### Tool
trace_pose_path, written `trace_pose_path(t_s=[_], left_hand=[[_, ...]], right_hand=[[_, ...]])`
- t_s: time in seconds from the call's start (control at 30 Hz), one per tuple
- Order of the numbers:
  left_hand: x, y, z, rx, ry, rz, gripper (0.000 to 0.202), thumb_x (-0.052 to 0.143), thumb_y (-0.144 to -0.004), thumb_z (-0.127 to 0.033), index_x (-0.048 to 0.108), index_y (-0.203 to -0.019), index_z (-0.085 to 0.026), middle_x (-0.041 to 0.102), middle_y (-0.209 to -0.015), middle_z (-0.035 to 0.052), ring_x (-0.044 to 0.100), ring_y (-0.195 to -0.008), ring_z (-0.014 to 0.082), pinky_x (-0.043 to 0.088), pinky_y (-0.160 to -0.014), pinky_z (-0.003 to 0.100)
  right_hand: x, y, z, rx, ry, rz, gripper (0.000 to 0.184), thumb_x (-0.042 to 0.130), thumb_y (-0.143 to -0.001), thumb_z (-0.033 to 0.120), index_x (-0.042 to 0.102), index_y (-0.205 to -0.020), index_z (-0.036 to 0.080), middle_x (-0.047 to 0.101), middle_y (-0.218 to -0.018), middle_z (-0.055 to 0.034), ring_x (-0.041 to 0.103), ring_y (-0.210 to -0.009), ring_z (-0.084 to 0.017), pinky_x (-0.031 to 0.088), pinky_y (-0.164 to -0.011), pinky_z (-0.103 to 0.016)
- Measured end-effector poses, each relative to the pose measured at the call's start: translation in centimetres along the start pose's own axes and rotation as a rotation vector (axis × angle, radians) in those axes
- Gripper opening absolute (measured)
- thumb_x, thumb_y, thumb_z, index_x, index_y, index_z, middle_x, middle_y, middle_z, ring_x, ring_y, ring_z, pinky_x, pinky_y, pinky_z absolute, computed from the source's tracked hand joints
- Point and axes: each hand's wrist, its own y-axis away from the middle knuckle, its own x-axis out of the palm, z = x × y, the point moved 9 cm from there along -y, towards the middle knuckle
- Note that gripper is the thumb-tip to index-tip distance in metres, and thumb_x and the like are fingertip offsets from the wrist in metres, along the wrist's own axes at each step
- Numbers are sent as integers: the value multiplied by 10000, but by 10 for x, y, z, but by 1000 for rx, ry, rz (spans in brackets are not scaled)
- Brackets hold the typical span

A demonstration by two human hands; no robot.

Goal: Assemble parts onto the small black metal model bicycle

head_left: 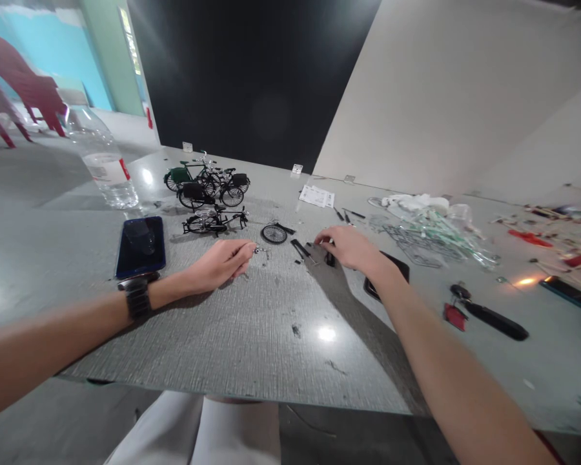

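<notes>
In the head view, the left hand (223, 263) pinches a small metal part (257, 250) over the middle of the table (252, 336). The right hand (346, 247) bends its fingers over black parts (330, 259); whether it grips one, I cannot tell. The step in hand seems to be picking out parts, which calls for a light, exact pinch. A loose wheel (274, 234) lies between the hands, bikes (206, 223) toward the far edge. A dark device (401, 266) beside the right forearm could hamper it.
</notes>
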Motion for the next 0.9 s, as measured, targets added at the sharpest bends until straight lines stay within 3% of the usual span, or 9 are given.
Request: trace_pose_path(t_s=[0.13, 0.27, 0.4, 0.63, 0.9], left_hand=[[0, 0, 1, -4, 3, 1, 499, 310, -1044, -488, 425, -650, -205, 508, -580, -16, 445, -481, 98, 379, -520, 252], [-1, -1, 0, -6, 4, -17, 476, 313, -1049, -459, 416, -660, -204, 507, -576, -23, 443, -478, 93, 369, -516, 246], [-3, -2, -3, 1, -14, -47, 451, 317, -1051, -418, 396, -661, -205, 497, -567, -32, 443, -475, 88, 355, -521, 245], [-6, -3, -7, 51, -143, -115, 431, 339, -1037, -389, 384, -651, -204, 455, -559, -35, 402, -510, 101, 294, -539, 267], [-3, -6, -5, 111, -199, -136, 406, 332, -1031, -394, 369, -673, -206, 400, -573, -43, 360, -541, 108, 259, -569, 284]], right_hand=[[2, 0, 2, 4, 46, 5, 308, 479, -958, 218, 754, -1092, 188, 740, -1067, -139, 682, -865, -221, 464, -652, -291], [-7, 3, 10, -19, 40, -55, 351, 405, -1010, 280, 716, -1147, 192, 683, -1192, -144, 659, -940, -236, 464, -678, -304], [-17, 11, 44, -145, -59, -139, 369, 355, -1035, 315, 675, -1174, 196, 652, -1219, -128, 647, -949, -225, 475, -734, -314], [-28, 43, 123, -383, -196, -257, 366, 307, -1062, 319, 624, -1211, 211, 635, -1220, -109, 631, -824, -173, 393, -577, -270], [-30, 56, 147, -463, -30, -383, 350, 315, -1047, 209, 640, -1175, 188, 652, -1123, -118, 603, -819, -184, 328, -548, -281]])
